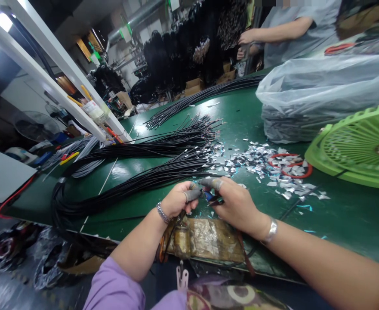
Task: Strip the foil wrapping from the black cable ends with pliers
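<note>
Table (pixel 241 118): carrying cables, scraps
Black cables (pixel 140 181): lying bundled, beyond left hand (pixel 178 200)
White scraps (pixel 254 159): lying beside cable ends
Right hand (pixel 236 203): grasping blue tool (pixel 209 196)
Left hand: pinching dark piece (pixel 200 192), mostly hidden
Blue tool: sitting between both hands

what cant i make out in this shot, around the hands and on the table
All in the head view:
- Anything held in the left hand: too small, closed in by the hand itself
- Full shape of the blue tool: mostly covered by the right hand
- Contents of the plastic bag: veiled by cloudy plastic
- Far side of the green fan: cut off by the right edge
- Anything in the co-worker's hands: too small and blurred
</note>
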### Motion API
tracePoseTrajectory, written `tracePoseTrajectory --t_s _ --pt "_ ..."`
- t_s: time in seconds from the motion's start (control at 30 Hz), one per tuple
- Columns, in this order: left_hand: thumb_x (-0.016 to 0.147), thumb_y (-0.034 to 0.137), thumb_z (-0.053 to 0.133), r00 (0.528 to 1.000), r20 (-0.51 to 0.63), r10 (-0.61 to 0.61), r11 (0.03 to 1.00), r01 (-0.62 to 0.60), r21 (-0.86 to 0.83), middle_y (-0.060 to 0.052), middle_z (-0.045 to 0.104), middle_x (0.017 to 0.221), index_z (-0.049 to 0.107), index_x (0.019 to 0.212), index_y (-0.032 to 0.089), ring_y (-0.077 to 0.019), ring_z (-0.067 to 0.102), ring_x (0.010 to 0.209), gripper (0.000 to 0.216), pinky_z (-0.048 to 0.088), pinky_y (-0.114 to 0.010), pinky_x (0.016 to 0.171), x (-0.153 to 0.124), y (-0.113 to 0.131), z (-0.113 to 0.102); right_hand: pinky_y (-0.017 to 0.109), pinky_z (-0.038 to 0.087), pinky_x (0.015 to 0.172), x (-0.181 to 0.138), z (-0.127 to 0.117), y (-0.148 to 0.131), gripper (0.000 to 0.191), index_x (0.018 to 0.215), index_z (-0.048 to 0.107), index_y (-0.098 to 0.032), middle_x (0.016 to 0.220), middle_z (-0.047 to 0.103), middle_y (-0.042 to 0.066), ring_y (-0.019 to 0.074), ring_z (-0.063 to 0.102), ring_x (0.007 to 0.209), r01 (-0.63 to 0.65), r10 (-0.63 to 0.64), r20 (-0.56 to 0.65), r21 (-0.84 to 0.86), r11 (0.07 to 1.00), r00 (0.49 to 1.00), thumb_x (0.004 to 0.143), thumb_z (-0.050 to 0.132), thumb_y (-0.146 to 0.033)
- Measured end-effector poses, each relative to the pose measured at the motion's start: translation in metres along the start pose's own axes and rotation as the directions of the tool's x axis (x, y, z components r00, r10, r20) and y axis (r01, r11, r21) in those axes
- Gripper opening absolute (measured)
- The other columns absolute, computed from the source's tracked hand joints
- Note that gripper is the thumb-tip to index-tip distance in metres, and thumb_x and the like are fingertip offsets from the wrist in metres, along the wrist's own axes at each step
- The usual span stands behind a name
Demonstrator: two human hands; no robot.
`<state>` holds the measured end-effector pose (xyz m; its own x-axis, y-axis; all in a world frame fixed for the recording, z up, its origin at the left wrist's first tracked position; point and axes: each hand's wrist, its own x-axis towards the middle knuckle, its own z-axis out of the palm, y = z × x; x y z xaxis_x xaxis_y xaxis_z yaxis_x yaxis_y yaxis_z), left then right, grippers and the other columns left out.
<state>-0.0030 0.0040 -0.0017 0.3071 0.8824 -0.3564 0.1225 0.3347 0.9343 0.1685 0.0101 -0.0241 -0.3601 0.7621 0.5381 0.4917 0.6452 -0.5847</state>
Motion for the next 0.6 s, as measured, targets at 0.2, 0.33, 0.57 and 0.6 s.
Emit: tracePoseTrajectory --t_s 0.2,0.33,0.57,0.6 --pt "0.060 0.062 0.068 1.000 -0.014 0.026 0.998 -0.027 -0.054 0.008 0.047 0.041 0.046 0.070 0.016 -0.0027 0.031 0.027 0.052 0.014 -0.017 0.032 0.0006 -0.0007 -0.0033 0.034 0.052 0.069 0.0017 -0.0045 0.0026 0.031 0.096 0.063 -0.024 0.080 0.069 0.005 0.0216 0.063 0.075 0.028 -0.031 0.027 0.129 0.991 0.999 0.069 0.052 -0.013" --pt "0.057 0.062 0.069 1.000 -0.012 0.022 0.995 -0.023 -0.095 0.008 0.046 0.040 0.044 0.069 0.017 -0.0028 0.030 0.027 0.053 0.013 -0.018 0.031 -0.0001 -0.0001 -0.0053 0.035 0.055 0.069 0.0035 -0.0018 0.0073 0.023 0.098 0.057 -0.024 0.084 0.070 0.004 0.0201 0.066 0.072 -0.194 0.193 0.044 0.398 0.897 0.980 0.075 0.056 -0.027" --pt "0.059 0.060 0.069 0.999 0.046 0.011 0.997 -0.007 -0.072 0.008 0.047 0.042 0.043 0.070 0.017 -0.0026 0.031 0.027 0.051 0.014 -0.017 0.031 0.0000 -0.0019 -0.0061 0.035 0.056 0.070 0.0076 0.0042 0.0089 0.020 0.091 0.056 -0.023 0.079 0.069 0.004 0.0197 0.067 0.073 -0.286 0.282 0.101 0.587 0.758 0.954 0.075 0.061 -0.033" --pt "0.060 0.060 0.068 0.999 0.054 0.007 0.999 -0.005 -0.045 0.008 0.048 0.042 0.044 0.070 0.017 -0.0026 0.031 0.027 0.050 0.015 -0.017 0.031 0.0003 -0.0026 -0.0058 0.035 0.055 0.069 0.0076 0.0039 0.0085 0.019 0.090 0.056 -0.023 0.078 0.069 0.004 0.0194 0.066 0.072 -0.287 0.290 0.092 0.590 0.755 0.953 0.075 0.061 -0.034"
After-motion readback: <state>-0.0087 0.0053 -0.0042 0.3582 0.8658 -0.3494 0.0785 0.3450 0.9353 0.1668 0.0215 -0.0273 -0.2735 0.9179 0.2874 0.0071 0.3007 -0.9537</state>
